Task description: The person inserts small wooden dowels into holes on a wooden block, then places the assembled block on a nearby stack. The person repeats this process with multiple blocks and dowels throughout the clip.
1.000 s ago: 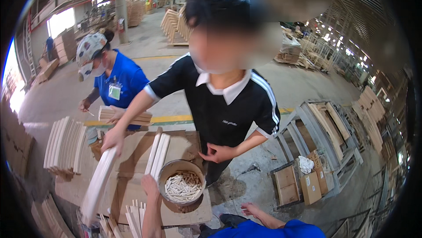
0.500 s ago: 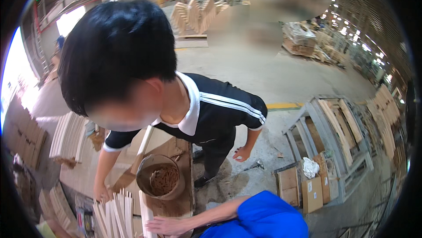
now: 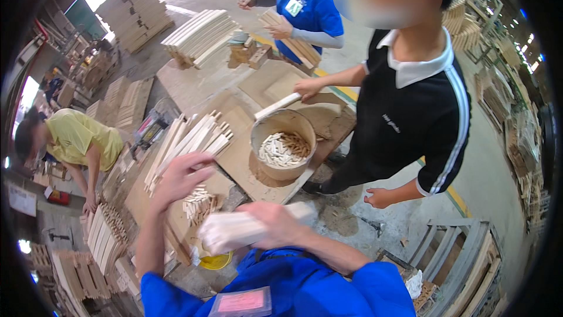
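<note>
In front of my chest, my right hand (image 3: 275, 224) is wrapped round a bundle of pale wooden strips (image 3: 226, 234), blurred by motion and tilted slightly. My left hand (image 3: 186, 177) is raised over the bench, fingers apart and a little bent, with nothing in it. Beyond it lies a loose pile of longer pale wooden strips (image 3: 196, 135). Below my left hand sits a stack of short wooden pieces (image 3: 201, 204). A large round bucket (image 3: 255, 141) of small wooden dowels (image 3: 284, 150) stands ahead on the wooden bench (image 3: 239, 171).
Past the bucket, a co-worker in a black shirt (image 3: 404, 118) holds a pale strip (image 3: 277, 106). Another in blue (image 3: 314, 9) carries boards; one in yellow (image 3: 88, 135) bends at left. A yellow container (image 3: 216, 261) is near my waist. A grey rack (image 3: 451, 252) stands at right.
My view has swung left. My right hand, earlier flat on a pale strip, now grips a bundle. My left hand has come into view. The co-worker in black stands more upright.
</note>
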Demonstrator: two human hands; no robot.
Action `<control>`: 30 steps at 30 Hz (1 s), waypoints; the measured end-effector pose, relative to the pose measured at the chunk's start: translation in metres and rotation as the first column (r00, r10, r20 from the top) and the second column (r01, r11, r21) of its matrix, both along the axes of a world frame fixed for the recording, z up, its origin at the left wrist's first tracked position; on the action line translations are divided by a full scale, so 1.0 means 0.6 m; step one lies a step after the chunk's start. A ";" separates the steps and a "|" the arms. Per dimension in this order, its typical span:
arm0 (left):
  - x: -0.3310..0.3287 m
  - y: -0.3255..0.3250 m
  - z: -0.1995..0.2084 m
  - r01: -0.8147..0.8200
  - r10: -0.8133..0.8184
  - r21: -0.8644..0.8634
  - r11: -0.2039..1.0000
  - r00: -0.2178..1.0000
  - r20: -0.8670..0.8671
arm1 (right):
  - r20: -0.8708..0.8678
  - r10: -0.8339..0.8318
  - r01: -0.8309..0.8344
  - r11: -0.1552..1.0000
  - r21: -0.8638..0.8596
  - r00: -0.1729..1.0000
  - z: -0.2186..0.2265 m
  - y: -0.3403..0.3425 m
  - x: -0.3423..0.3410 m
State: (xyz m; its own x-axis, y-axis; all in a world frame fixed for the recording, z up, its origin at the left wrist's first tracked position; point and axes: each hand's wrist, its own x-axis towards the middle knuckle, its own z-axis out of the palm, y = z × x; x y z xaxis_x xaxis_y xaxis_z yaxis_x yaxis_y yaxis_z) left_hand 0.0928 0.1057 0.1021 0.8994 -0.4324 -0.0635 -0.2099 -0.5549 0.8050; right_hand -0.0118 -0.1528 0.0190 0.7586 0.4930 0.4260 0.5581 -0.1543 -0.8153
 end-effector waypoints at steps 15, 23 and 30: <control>0.232 -0.357 -0.399 0.688 -0.424 0.505 0.521 0.722 -0.547 | -0.378 -0.724 0.725 0.667 -0.172 0.577 -0.096 -0.263 -0.166; 0.237 -0.305 -0.341 0.373 -0.320 -0.027 0.927 0.753 -0.575 | -0.371 -0.652 0.650 0.745 -0.149 0.662 -0.110 -0.268 -0.109; 0.148 -0.256 -0.242 -0.088 -0.406 -0.619 0.780 0.681 -0.609 | -0.358 -0.553 0.543 0.828 -0.138 0.752 -0.116 -0.258 -0.046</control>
